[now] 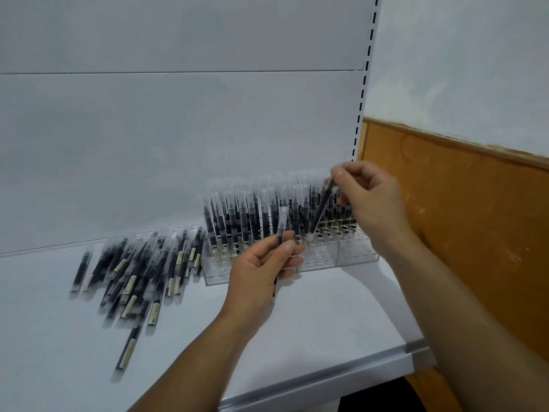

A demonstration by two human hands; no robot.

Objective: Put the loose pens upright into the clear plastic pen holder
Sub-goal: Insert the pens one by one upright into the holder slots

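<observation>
Clear plastic pen holder standing on white shelf, close against back panel; rear and left rows crowded with upright pens, open holes showing at front right. Loose pens heaped just left of it. Orange wooden board off to the right. Right hand above the holder, pinching a tilted pen, lower tip at a front hole. Left hand in front, pinching a second pen nearly upright.

The pen holder is showing as clear, glossy plastic. The loose pens are looking like frosted plastic with cream, paper-like labels. The shelf is appearing smooth and matt white, its front edge gleaming like metal. The wood panel is looking scuffed.
</observation>
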